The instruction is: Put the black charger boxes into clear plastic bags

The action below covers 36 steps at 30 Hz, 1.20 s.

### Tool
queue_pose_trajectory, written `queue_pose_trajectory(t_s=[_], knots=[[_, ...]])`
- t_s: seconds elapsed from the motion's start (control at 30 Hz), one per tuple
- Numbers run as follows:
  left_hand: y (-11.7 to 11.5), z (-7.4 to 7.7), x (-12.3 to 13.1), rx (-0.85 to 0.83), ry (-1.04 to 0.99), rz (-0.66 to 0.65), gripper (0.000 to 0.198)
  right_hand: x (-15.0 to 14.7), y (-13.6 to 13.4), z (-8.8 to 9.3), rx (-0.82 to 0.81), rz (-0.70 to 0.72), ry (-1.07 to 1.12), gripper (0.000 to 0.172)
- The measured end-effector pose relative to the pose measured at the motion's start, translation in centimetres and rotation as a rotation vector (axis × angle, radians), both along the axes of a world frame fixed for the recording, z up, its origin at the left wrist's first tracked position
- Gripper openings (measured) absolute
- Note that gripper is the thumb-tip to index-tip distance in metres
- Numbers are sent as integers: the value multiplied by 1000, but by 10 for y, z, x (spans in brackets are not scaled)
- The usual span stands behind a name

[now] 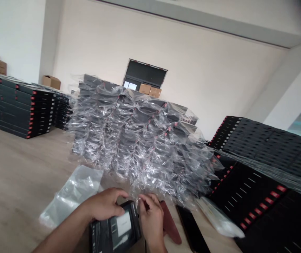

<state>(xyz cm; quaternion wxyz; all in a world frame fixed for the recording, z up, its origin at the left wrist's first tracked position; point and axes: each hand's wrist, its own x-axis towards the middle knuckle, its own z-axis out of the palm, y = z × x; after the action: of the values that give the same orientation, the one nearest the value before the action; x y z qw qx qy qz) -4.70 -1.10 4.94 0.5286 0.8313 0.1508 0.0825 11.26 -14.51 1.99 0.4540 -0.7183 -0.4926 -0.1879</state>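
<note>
A black printed box (105, 228) with a white label panel lies low in the view, close to my body. My left hand (108, 203) grips its far end, thumb on the top face and fingers reaching over the edge. Just to the right of the box, my right hand (151, 216) has its fingers curled into a pinch; what lies between them I cannot make out. Beside my left forearm is a flat clear plastic bag (73, 193). A dark red flat piece (170, 223) sits partly behind my right hand.
A tall pile of black boxes in clear plastic (137, 137) rises just ahead. Bare black boxes are stacked at left (15, 102) and right (266, 140). A dark phone-like slab (192, 228) and a stack of clear bags (222, 219) lie right on the wooden table (5, 175).
</note>
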Motion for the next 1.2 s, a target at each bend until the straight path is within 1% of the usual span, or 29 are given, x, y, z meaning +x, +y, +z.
queue_pose_trajectory(t_s=[0.17, 0.23, 0.4, 0.47, 0.53, 0.63, 0.7, 0.73, 0.77, 0.8, 0.87, 0.93, 1.0, 1.1, 1.2], knots=[[-6, 11, -2, 82, -75, 106, 49, -7, 2, 1, -21, 36, -41, 25], [-7, 12, -1, 99, -84, 98, 46, -10, 2, 2, -38, 46, -38, 25], [-6, 5, 3, 121, -126, 31, 48, -14, 4, 2, -70, 67, -52, 26], [-5, 4, 4, 153, -125, 20, 45, -13, 4, 0, -107, 50, -88, 25], [-4, 3, 5, 185, -131, 12, 40, -9, 3, -1, -171, -18, -144, 26], [-1, -2, 9, 208, -171, 39, 38, 1, -2, -4, -261, -212, -202, 27], [2, -9, 12, 192, -156, 81, 41, 9, -7, -6, -309, -329, -166, 17], [3, -13, 13, 177, -141, 97, 42, 14, -8, -7, -335, -358, -113, 10], [4, -16, 15, 159, -127, 109, 43, 18, -10, -9, -351, -359, -42, 11], [5, -18, 16, 142, -118, 118, 43, 22, -11, -11, -349, -332, 40, 17], [6, -20, 16, 107, -113, 137, 43, 28, -11, -15, -290, -217, 197, 26], [7, -18, 15, 60, -119, 135, 43, 30, -10, -17, -207, -95, 313, 25], [8, -16, 14, 19, -133, 133, 43, 29, -8, -18, -176, -17, 399, 19], [11, -17, 15, 11, -168, 177, 44, 24, -6, -13, -147, 51, 505, 17], [14, -20, 19, 14, -195, 225, 45, 19, -4, -6, -100, 100, 644, 24]])
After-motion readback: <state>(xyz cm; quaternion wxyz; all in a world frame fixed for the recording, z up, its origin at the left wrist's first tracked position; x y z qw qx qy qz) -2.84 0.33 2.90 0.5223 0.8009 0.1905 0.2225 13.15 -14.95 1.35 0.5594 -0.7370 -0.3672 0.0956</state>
